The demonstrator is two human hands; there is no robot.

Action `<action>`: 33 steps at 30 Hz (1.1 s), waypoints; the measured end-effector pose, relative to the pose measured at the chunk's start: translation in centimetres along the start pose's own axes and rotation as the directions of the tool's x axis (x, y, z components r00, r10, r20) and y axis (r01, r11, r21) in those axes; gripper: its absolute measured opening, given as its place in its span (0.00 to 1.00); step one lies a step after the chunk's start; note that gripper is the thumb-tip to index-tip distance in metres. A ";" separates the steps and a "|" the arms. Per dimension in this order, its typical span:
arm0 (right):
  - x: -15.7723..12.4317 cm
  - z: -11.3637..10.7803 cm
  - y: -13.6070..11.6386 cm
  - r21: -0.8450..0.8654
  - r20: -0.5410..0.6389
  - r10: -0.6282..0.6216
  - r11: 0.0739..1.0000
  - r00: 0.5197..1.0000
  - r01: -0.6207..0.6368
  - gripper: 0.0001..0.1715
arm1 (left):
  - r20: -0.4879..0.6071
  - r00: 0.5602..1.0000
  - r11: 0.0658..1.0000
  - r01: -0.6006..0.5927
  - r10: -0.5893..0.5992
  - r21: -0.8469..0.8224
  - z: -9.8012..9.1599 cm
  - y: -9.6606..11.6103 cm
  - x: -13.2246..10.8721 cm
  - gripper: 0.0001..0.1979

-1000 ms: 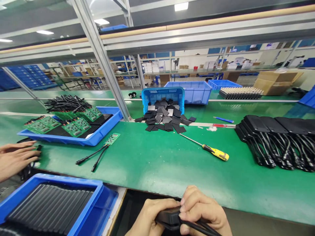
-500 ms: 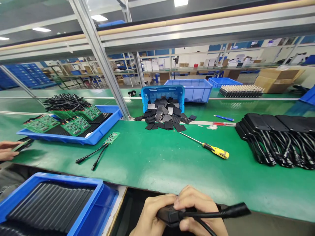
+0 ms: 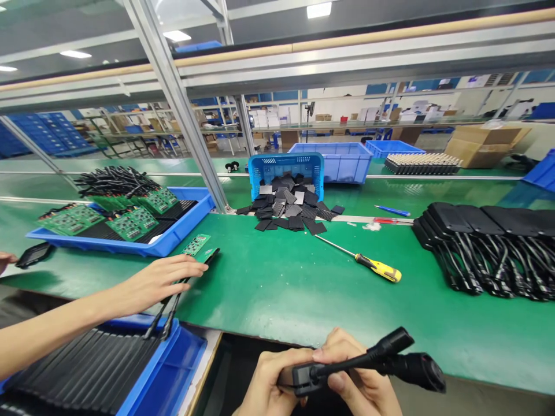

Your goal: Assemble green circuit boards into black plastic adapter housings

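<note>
Close to the bench's front edge, my left hand (image 3: 269, 378) is closed round one side of a black plastic case (image 3: 303, 379) with cables. My right hand (image 3: 366, 378) grips the same case from the other side, fingers on its top and thumb by the cable exit. Two thick black cables (image 3: 381, 353) run out of its end toward the right, one ending in a round connector (image 3: 427, 372). The fingers hide much of the case. A yellow-and-black screwdriver (image 3: 379, 268) lies on the green bench beyond my hands.
A co-worker's arm (image 3: 143, 289) reaches in from the left over a green circuit board (image 3: 197, 245) with cables. Blue trays (image 3: 173, 242) hold boards and black parts. Black pads (image 3: 286, 202) spill from a blue basket (image 3: 318, 173). Cabled black cases (image 3: 481, 219) are stacked right.
The case has turned in my hands, so both cables now point to the upper right and right. A co-worker's arm has come in from the left to the loose circuit board.
</note>
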State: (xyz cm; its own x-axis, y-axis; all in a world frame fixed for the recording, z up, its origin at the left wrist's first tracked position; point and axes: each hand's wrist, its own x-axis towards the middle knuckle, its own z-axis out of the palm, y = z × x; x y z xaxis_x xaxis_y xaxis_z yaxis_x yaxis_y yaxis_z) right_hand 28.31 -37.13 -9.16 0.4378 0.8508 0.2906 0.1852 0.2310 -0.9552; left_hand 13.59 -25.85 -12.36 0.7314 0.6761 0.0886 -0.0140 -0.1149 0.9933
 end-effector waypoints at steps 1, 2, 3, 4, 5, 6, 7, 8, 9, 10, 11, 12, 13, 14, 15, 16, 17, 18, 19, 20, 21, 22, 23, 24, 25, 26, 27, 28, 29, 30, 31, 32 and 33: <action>0.1 0.1 0.0 -0.009 -0.050 -0.011 1.000 0.999 0.011 0.11 | 0.008 1.000 1.000 0.019 -0.019 0.013 0.0 -0.1 0.1 0.15; 0.3 0.1 -0.1 -0.013 -0.101 -0.024 1.000 0.995 0.023 0.09 | 0.017 0.999 0.999 0.038 -0.039 0.026 -0.1 -0.1 0.2 0.15; 0.5 0.1 -0.2 -0.012 -0.150 -0.044 0.999 0.988 0.043 0.08 | 0.031 0.998 0.998 0.049 -0.050 0.036 -0.1 -0.3 0.4 0.15; 0.8 0.1 -0.3 -0.007 -0.184 -0.071 0.997 0.980 0.071 0.07 | 0.050 0.998 0.998 0.042 -0.045 0.048 -0.1 -0.4 0.5 0.15; 1.1 0.1 -0.5 0.001 -0.204 -0.099 0.995 0.974 0.102 0.07 | 0.072 0.997 0.998 0.017 -0.021 0.061 -0.2 -0.6 0.6 0.14; 1.3 0.1 -0.6 0.015 -0.206 -0.119 0.992 0.971 0.124 0.07 | 0.093 0.996 0.997 -0.025 0.018 0.074 -0.2 -0.9 0.6 0.15; 1.4 0.1 -0.7 0.034 -0.194 -0.121 0.991 0.973 0.130 0.08 | 0.107 0.992 0.993 -0.075 0.065 0.087 -0.3 -1.1 0.7 0.15; 1.5 0.1 -0.7 0.057 -0.177 -0.101 0.992 0.979 0.112 0.09 | 0.113 0.987 0.987 -0.126 0.114 0.104 -0.4 -1.4 0.7 0.15; 1.5 0.0 -0.7 0.079 -0.158 -0.066 0.994 0.985 0.079 0.10 | 0.116 0.980 0.977 -0.174 0.160 0.124 -0.5 -1.6 0.7 0.16; 1.4 0.0 -0.7 0.102 -0.138 -0.025 0.994 0.990 0.039 0.11 | 0.128 0.972 0.966 -0.216 0.199 0.145 -0.6 -1.8 0.7 0.17; 1.4 -0.1 -0.6 0.122 -0.114 0.012 0.992 0.993 0.003 0.11 | 0.143 0.963 0.954 -0.252 0.230 0.164 -0.8 -1.9 0.7 0.17; 1.3 -0.2 -0.5 0.135 -0.087 0.038 0.990 0.995 -0.026 0.11 | 0.151 0.956 0.943 -0.278 0.253 0.183 -0.9 -1.9 0.7 0.18; 1.3 -0.3 -0.4 0.138 -0.055 0.052 0.989 0.997 -0.044 0.11 | 0.148 0.951 0.934 -0.299 0.273 0.199 -1.0 -1.8 0.8 0.18; 1.3 -0.5 -0.2 0.131 -0.005 0.062 0.990 0.998 -0.061 0.12 | 0.132 0.947 0.926 -0.315 0.292 0.210 -1.1 -1.7 0.8 0.17; 1.3 -0.5 0.0 0.117 0.054 0.056 0.991 0.997 -0.062 0.16 | 0.104 0.945 0.919 -0.326 0.310 0.220 -1.1 -1.4 0.8 0.17; 1.3 -0.6 0.2 0.101 0.103 0.036 0.994 0.994 -0.046 0.18 | 0.069 0.943 0.915 -0.334 0.327 0.228 -1.0 -1.2 0.8 0.16; 1.3 -0.6 0.3 0.085 0.130 0.008 0.996 0.992 -0.019 0.19 | 0.038 0.939 0.910 -0.342 0.343 0.233 -0.9 -0.9 0.8 0.15; 1.3 -0.5 0.5 0.068 0.132 -0.026 0.998 0.991 0.017 0.16 | 0.025 0.934 0.907 -0.352 0.356 0.230 -0.7 -0.8 0.7 0.15; 1.3 -0.3 0.6 0.052 0.112 -0.062 0.997 0.992 0.057 0.13 | 0.021 0.931 0.906 -0.359 0.364 0.223 -0.5 -0.7 0.5 0.14; 1.2 -0.1 0.7 0.038 0.073 -0.096 0.995 0.993 0.093 0.11 | 0.020 0.932 0.910 -0.358 0.362 0.209 -0.3 -0.7 0.4 0.14; 1.0 0.1 0.8 0.027 0.030 -0.121 0.992 0.992 0.120 0.10 | 0.024 0.937 0.919 -0.346 0.348 0.189 -0.2 -0.8 0.2 0.14; 0.9 0.2 0.8 0.020 0.004 -0.128 0.992 0.992 0.128 0.10 | 0.033 0.948 0.932 -0.318 0.317 0.172 -0.1 -0.9 0.1 0.15; 0.8 0.3 0.7 0.017 -0.009 -0.125 0.992 0.992 0.125 0.10 | 0.047 0.961 0.947 -0.278 0.274 0.162 -0.1 -1.1 0.0 0.15; 0.8 0.3 0.6 0.015 -0.009 -0.108 0.994 0.994 0.109 0.11 | 0.064 0.972 0.958 -0.235 0.228 0.162 -0.1 -1.2 0.0 0.16; 0.9 0.2 0.5 0.012 0.009 -0.083 0.997 0.997 0.083 0.11 | 0.080 0.979 0.964 -0.199 0.188 0.175 -0.2 -1.2 0.0 0.17; 1.0 -0.2 0.3 0.002 0.043 -0.057 0.998 0.997 0.057 0.13 | 0.093 0.982 0.962 -0.182 0.167 0.202 -0.3 -1.1 0.2 0.17; 1.3 -0.7 0.1 -0.021 0.088 -0.035 0.999 0.995 0.036 0.16 | 0.103 0.979 0.951 -0.195 0.175 0.240 -0.4 -1.0 0.5 0.16; 1.7 -1.4 -0.2 -0.056 0.142 -0.020 0.998 0.990 0.028 0.20 | 0.119 0.970 0.930 -0.237 0.211 0.281 -0.6 -0.7 0.9 0.15; 2.1 -2.3 -0.6 -0.095 0.211 -0.020 0.995 0.977 0.041 0.24 | 0.152 0.952 0.900 -0.302 0.267 0.313 -0.8 -0.4 1.4 0.14; 2.6 -3.2 -1.1 -0.136 0.283 -0.020 0.989 0.959 0.061 0.24 | 0.197 0.922 0.858 -0.383 0.333 0.341 -1.1 -0.1 1.9 0.13; 3.1 -4.2 -1.7 -0.183 0.347 -0.003 0.981 0.938 0.071 0.22 | 0.246 0.881 0.799 -0.471 0.404 0.375 -1.4 0.2 2.5 0.13; 3.5 -5.0 -2.4 -0.232 0.400 0.032 0.970 0.916 0.068 0.18 | 0.293 0.831 0.718 -0.556 0.472 0.420 -1.7 0.5 3.0 0.15; 3.7 -5.7 -3.0 -0.282 0.444 0.081 0.958 0.892 0.053 0.17 | 0.336 0.777 0.612 -0.627 0.532 0.481 -2.0 0.6 3.6 0.16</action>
State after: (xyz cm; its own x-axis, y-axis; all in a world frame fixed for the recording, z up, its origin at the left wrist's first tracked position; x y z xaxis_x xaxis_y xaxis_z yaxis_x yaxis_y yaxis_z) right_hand 34.38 -37.32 -4.90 0.0150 0.9875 0.1566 0.4488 0.1333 -0.8836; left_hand 14.81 -22.05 -11.28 0.7900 0.2196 0.5724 -0.1395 -0.8447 0.5167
